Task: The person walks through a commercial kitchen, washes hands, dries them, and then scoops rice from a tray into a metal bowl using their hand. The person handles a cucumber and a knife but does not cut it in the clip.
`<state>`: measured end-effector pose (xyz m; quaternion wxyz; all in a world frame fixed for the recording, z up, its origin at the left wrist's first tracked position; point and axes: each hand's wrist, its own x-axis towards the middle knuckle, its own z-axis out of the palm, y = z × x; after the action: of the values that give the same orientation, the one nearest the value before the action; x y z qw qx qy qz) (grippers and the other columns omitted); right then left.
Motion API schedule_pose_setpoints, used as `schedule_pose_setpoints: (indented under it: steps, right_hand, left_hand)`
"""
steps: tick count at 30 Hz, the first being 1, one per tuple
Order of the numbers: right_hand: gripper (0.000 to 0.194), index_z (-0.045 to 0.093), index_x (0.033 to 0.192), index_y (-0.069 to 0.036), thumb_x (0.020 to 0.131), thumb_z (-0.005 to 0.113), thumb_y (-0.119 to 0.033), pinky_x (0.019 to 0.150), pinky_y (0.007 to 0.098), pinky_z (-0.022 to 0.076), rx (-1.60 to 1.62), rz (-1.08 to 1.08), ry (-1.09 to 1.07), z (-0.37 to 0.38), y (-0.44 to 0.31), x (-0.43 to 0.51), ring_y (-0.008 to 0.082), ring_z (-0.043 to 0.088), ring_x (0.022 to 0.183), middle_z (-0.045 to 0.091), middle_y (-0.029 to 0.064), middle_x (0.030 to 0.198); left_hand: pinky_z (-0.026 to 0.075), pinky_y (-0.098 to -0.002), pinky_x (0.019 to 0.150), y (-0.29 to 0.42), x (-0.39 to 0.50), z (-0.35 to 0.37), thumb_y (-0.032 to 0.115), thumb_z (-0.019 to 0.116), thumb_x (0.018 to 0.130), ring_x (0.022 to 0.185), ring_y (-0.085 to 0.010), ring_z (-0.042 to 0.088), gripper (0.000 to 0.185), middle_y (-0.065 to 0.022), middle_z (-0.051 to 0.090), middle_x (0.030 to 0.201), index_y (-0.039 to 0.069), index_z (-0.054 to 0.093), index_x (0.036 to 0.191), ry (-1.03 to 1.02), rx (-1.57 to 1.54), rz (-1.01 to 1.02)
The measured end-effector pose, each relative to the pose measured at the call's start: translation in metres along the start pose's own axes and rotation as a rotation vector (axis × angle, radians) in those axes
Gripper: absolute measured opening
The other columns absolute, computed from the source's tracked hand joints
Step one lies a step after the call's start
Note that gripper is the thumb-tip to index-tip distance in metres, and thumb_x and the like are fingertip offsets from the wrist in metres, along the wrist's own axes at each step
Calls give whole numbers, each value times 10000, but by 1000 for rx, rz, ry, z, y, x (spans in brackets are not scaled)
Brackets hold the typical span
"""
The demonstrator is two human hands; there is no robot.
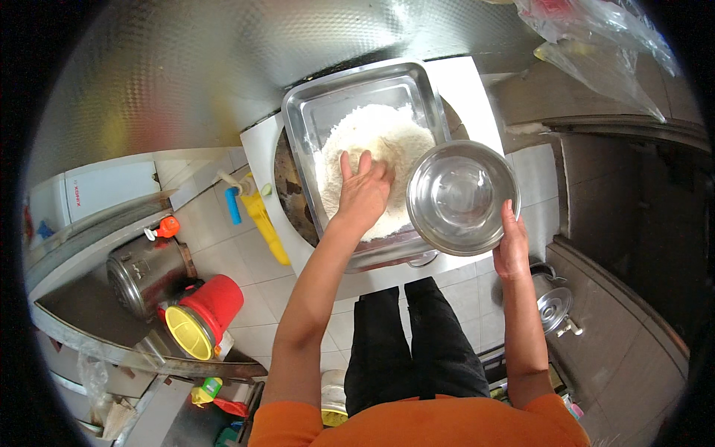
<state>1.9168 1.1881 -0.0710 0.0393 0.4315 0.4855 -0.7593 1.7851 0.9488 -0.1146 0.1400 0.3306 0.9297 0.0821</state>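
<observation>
A heap of pale flour [357, 128] fills much of a rectangular steel tray [329, 99]. My left hand [366, 190] has its fingertips in the flour, some fingers spread and others blurred. It appears to grip no object. My right hand [511, 240] grips the rim of a round steel bowl [441, 223], thumb over the edge. The bowl is tilted a little and overlaps the tray's right front corner from above. Its inside is shiny, and I cannot tell whether a little clear liquid lies in it.
Under the tray is a white stand [475, 100] with a round opening. A textured metal surface [251, 67] rises behind it. Clear plastic bags [609, 61] hang at upper right. A yellow object [265, 223], a red bucket [223, 302] and a large steel pot [148, 274] are at left.
</observation>
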Motion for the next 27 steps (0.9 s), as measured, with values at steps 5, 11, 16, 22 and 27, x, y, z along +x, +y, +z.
schedule_pose_setpoints:
  steps: [5,11,16,22,27]
  right_hand:
    - [677,299,1430,4,952,536,-412,1085,360,279,-9,-3,-29,3,-5,0,237,375,1300,396,136,1420]
    - [680,297,1433,-3,952,530,-423,1082,358,283,-34,-29,-2,16,-8,-1,240,378,1294,394,138,1419]
    - [646,296,1439,-18,967,512,-402,1092,347,258,-122,-103,-33,27,-16,-3,215,350,1311,411,133,1408]
    - [641,289,1440,-16,971,506,-396,1097,345,248,-157,-113,-48,39,-19,-4,210,362,1296,405,136,1411]
    - [676,321,1413,17,945,552,-412,1096,341,252,-164,-119,-39,41,-17,-4,215,361,1307,415,136,1405]
  left_hand:
    - [109,-617,1100,-7,-14,-8,7,484,820,1265,-336,398,364,-86,572,1234,82,619,1150,-244,11,-189]
    - [75,-639,1096,-4,-17,-1,18,498,812,1287,-361,390,278,-72,620,1066,67,668,1025,-62,21,-75]
    - [110,-636,1079,-6,-28,2,27,503,820,1265,-369,406,287,-90,618,1064,66,645,1066,151,-83,-188]
    - [137,-619,1073,-3,-35,10,2,501,821,1266,-372,397,332,-101,599,1207,67,638,1116,159,-117,-186]
    - [137,-618,1074,-1,-34,10,-25,508,803,1271,-373,393,359,-107,597,1207,64,636,1126,136,-147,-220]
